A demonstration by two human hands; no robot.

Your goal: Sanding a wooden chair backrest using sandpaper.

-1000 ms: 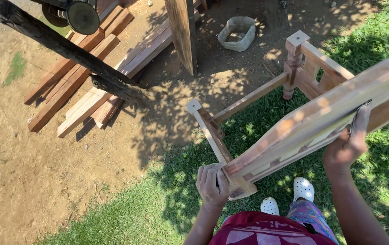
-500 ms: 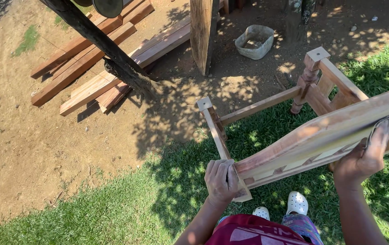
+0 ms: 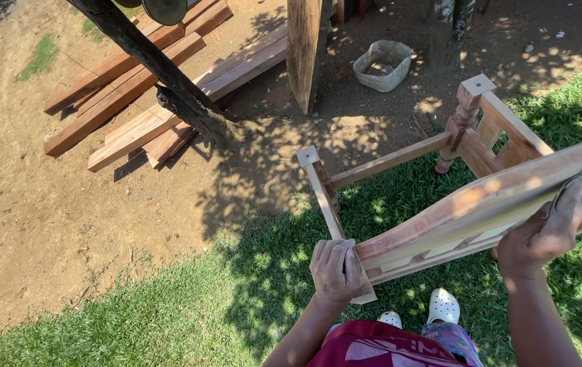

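Bare reddish wooden table frame [image 3: 467,204] lies tipped on the grass [image 3: 189,319]; left hand [image 3: 335,272] clamped on its corner, right hand [image 3: 552,228] presses sandpaper [image 3: 571,182] on its rail

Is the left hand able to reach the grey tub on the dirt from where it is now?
Probably not: the left hand grips the wooden frame's corner, and the grey tub sits far beyond it.

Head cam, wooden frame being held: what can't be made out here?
- Wooden frame: far end cut off by the right edge of the head view.
- Sheet under right hand: mostly covered by the fingers, kind unclear.
- Left hand: covers the frame's near corner.
- Grey tub: contents too small to tell.
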